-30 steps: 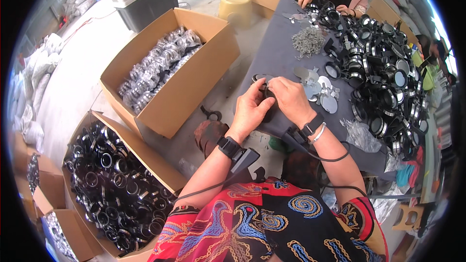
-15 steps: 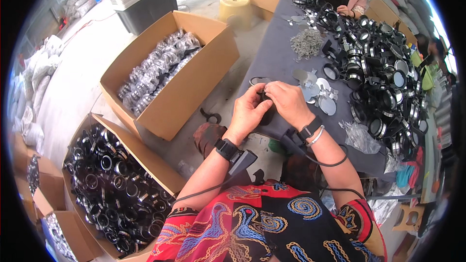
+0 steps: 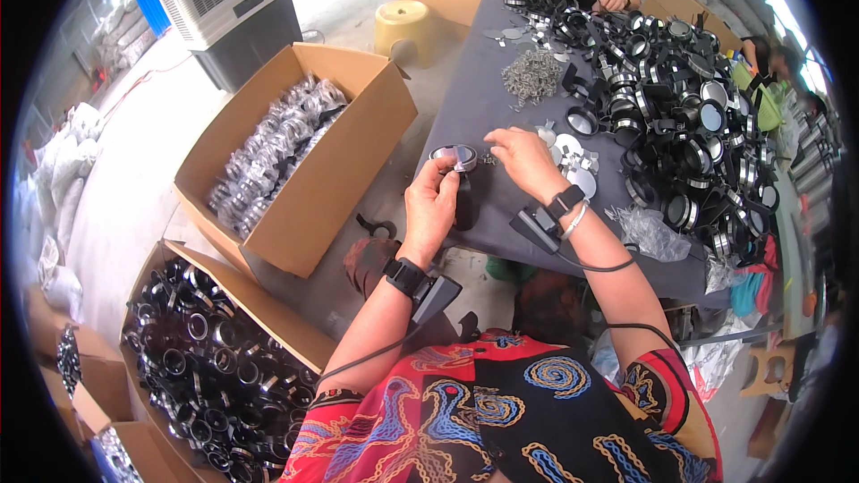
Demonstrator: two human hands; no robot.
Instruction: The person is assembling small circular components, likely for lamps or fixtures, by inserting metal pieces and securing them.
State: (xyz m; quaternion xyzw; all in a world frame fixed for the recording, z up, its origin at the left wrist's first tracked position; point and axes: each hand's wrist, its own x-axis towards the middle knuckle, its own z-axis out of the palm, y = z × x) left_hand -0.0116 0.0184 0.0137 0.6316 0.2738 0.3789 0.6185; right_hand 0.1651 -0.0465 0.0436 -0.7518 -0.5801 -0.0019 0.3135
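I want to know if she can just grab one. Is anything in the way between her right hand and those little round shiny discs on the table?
Nothing visible blocks it. The right hand hovers over bare grey table, and the round discs lie just beside its fingers. The left hand holds a round black piece off to the other side.

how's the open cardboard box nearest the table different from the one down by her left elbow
The upper cardboard box holds shiny rings wrapped in clear plastic and stands about half full. The lower cardboard box holds bare black rings with silvery rims, heaped loose and filling it. The left hand, holding a round part, is nearer the upper box. Both are brown, open-topped and on the floor.
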